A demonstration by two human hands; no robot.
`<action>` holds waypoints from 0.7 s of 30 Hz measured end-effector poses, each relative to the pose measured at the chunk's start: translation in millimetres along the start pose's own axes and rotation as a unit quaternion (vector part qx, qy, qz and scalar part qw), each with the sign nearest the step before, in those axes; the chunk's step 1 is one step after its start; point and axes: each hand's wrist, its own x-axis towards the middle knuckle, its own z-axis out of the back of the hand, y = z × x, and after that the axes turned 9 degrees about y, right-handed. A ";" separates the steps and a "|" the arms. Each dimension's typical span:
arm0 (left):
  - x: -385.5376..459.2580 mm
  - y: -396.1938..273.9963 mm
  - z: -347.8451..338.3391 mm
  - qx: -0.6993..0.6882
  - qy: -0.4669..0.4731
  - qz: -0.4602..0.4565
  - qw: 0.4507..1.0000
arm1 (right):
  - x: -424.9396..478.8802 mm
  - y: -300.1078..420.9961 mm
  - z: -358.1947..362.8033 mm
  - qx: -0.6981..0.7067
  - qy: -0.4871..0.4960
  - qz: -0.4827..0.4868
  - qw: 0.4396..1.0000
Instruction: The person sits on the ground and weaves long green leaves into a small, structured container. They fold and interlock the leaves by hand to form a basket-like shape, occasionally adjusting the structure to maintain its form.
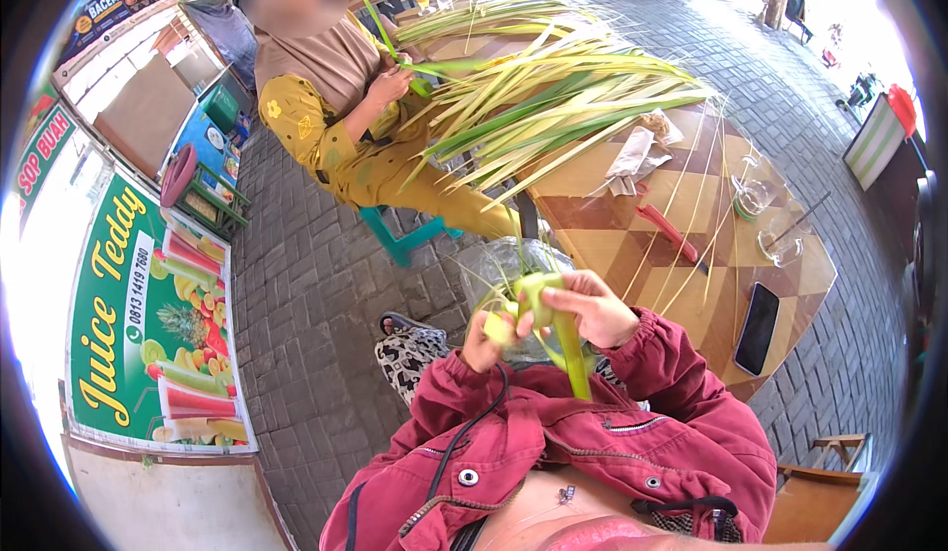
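Between my two hands is a woven piece of pale green palm leaf [538, 296], held over my lap. My right hand [592, 308] grips its right side with the thumb on top, and a long leaf strip [572, 355] hangs below. My left hand [485, 340] pinches the left part, where a blurred curl of leaf shows at the fingertips. Thin leaf ends stick up and out from the weave. Just beyond my hands lies a clear plastic bag [492, 266], partly hidden by them.
A checkered wooden table [670, 284] bears a heap of palm leaf strips [563, 99], a red-handled cutter [670, 236], crumpled paper [638, 152], two glass mugs [779, 244] and a phone [757, 329]. Across from me a seated person [318, 121] holds green leaf strips. A green stool [400, 240] stands beneath that person.
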 end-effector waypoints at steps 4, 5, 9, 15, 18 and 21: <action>-1.7 -10.3 -24.6 -0.062 0.084 0.091 0.990 | -4.6 4.6 -3.9 -0.102 -0.096 0.137 0.981; -1.2 -14.1 -26.3 -0.077 0.088 0.097 0.988 | -5.8 5.0 -7.5 -0.145 -0.110 0.168 0.969; 0.0 -25.6 -31.6 -0.110 0.074 0.105 0.986 | -6.7 6.8 -12.0 -0.505 -0.129 0.257 0.814; -17.1 -28.4 -5.5 -0.244 -0.020 -0.038 0.969 | 3.2 -13.7 -0.4 -0.675 -0.027 0.259 0.690; -24.8 -20.5 11.2 -0.308 -0.032 -0.066 0.948 | 5.7 -21.7 1.5 -0.682 0.022 0.246 0.689; -29.9 -16.5 15.7 -0.343 -0.044 -0.070 0.936 | 1.4 -32.7 8.5 -0.718 0.021 0.130 0.683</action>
